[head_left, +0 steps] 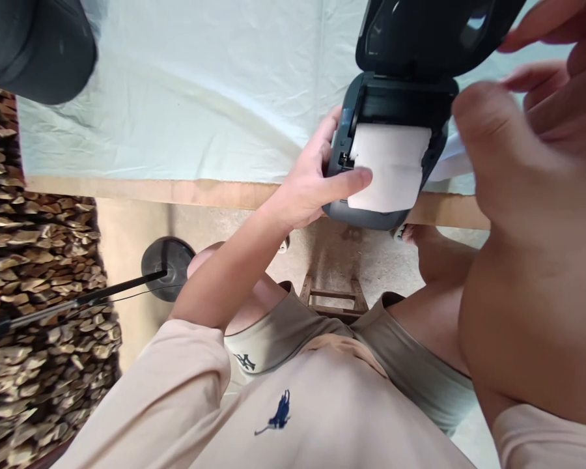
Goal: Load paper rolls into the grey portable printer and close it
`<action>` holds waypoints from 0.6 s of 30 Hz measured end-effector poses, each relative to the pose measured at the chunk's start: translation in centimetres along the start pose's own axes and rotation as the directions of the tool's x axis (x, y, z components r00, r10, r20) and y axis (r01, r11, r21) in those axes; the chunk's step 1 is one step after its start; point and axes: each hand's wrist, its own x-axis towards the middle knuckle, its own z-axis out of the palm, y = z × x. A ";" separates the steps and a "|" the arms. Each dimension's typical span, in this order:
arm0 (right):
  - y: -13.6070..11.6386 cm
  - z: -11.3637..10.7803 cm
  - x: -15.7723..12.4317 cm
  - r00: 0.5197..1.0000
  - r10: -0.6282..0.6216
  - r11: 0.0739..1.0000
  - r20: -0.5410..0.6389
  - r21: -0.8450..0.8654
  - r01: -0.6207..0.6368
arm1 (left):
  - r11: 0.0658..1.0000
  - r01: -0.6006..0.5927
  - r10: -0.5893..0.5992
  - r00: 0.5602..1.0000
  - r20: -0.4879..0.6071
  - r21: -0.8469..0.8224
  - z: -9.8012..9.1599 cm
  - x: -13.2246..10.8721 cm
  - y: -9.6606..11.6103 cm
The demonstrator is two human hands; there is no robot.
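My left hand (317,176) is wrapped round the left side of a dark grey portable label printer (351,218), held tilted above the table's near edge. Its thumb presses on the white paper (390,166) lying in the printer's bay. The black lid (420,36) stands raised, hinged at the far end and cut off by the top of the picture. At the printer's right side is my right hand (532,117), close to the camera and partly blurred. Its thumb is by the body's right rim, its fingers apart near the lid's edge, with nothing seen between them.
A pale cloth (190,98) covers the table, with a bare wooden edge (176,190). A dark container (34,52) stands at the far left. Below are a black round stand base with a pole (166,268), stacked firewood (39,260) and a wooden stool (332,299).
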 end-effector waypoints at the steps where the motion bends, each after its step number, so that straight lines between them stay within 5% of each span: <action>1: 0.0 -0.1 0.0 0.995 -0.091 0.994 0.043 -0.050 0.093 | 1.000 -0.015 0.015 1.000 0.024 0.002 -0.1 0.1 0.0; 4: -0.1 -0.2 0.1 0.916 -0.272 0.921 0.294 -0.195 0.336 | 0.997 -0.070 0.071 0.994 0.081 -0.015 -0.5 0.4 -0.3; 6: -0.1 0.0 0.0 0.894 -0.288 0.900 0.345 -0.222 0.375 | 0.997 -0.073 0.076 0.994 0.074 -0.036 -0.7 0.6 -0.4; 13: 1.2 1.4 -0.6 0.867 -0.486 0.824 0.111 -0.273 0.497 | 0.991 -0.021 0.034 0.994 0.105 -0.129 -1.0 1.0 -0.5; 18: 0.7 1.7 -0.7 0.864 -0.488 0.849 0.124 -0.163 0.503 | 0.995 -0.022 0.031 0.995 0.093 -0.095 -0.9 0.6 -0.3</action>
